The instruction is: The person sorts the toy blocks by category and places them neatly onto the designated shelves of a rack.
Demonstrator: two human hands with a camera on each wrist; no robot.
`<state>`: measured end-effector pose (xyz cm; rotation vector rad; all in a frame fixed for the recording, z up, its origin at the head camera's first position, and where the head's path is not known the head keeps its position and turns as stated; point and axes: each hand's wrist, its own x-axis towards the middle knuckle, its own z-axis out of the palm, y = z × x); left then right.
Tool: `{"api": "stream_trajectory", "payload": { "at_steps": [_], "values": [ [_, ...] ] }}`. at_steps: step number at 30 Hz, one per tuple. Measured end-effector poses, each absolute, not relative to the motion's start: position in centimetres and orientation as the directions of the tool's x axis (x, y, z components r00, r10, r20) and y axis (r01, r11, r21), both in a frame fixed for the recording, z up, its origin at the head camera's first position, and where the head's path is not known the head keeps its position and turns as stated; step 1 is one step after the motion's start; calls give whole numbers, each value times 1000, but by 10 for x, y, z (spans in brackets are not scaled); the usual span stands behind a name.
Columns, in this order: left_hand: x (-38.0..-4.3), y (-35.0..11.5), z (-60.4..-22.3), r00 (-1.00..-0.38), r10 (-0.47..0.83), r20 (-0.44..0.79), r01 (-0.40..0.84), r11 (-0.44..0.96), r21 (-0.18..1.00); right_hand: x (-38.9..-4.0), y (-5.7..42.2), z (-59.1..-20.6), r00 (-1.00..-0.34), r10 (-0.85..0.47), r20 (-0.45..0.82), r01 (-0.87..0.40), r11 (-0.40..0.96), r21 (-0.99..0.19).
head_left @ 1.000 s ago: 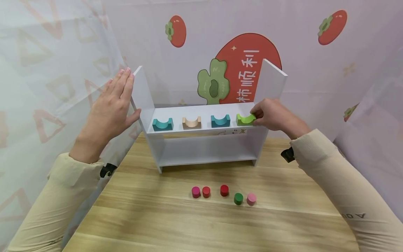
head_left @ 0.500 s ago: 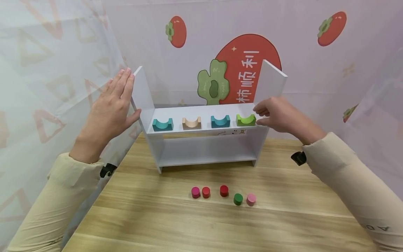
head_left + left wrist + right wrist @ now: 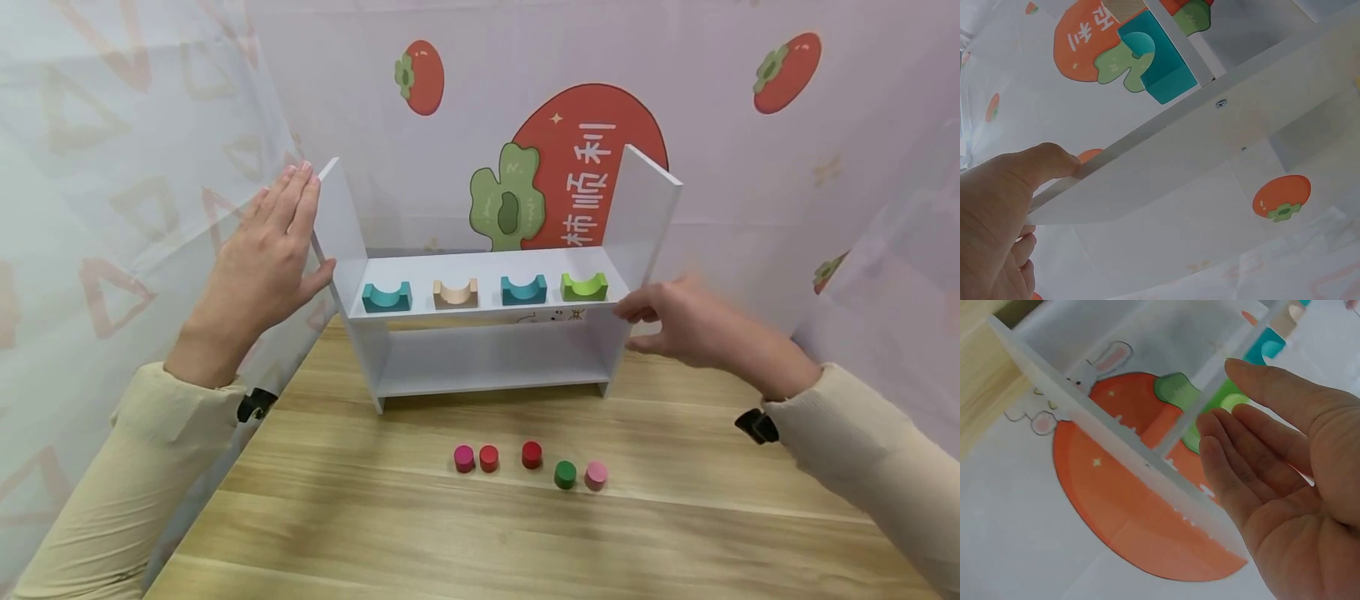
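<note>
A white two-tier shelf stands on the wooden table. My left hand holds its upright left panel, thumb at the front edge and fingers along the outer side; the left wrist view shows the thumb over that edge. Along the upper board sit a teal arch block, a beige one, a darker teal one and a lime-green one, all with hollows upward. My right hand is beside the right panel, holding nothing, its fingers loosely bent.
On the table in front of the shelf lie several small cylinders: magenta, red, darker red, green and pink. A persimmon-printed cloth hangs behind the shelf.
My right hand has let go of the lime-green block and moved right and down, outside the right panel. The left hand has stayed on the left panel.
</note>
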<state>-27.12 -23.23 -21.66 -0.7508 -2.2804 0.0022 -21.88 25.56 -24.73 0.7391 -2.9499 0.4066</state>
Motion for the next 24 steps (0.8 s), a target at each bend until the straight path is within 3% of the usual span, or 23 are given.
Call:
{"api": "stream_trajectory", "payload": {
  "at_steps": [14, 20, 24],
  "values": [
    [-270, -232, -216, -577, 513, 635, 512, 833, -208, -203, 260, -327, -807, -589, -39, -542, 765, -348],
    [-270, -233, -217, -581, 511, 633, 511, 835, -204, -194, 261, -377, -761, -647, -35, -570, 695, -438],
    [-270, -232, -216, -584, 511, 631, 512, 835, -202, -188, 263, -401, -766, -641, -48, -547, 689, -476]
  ]
}}
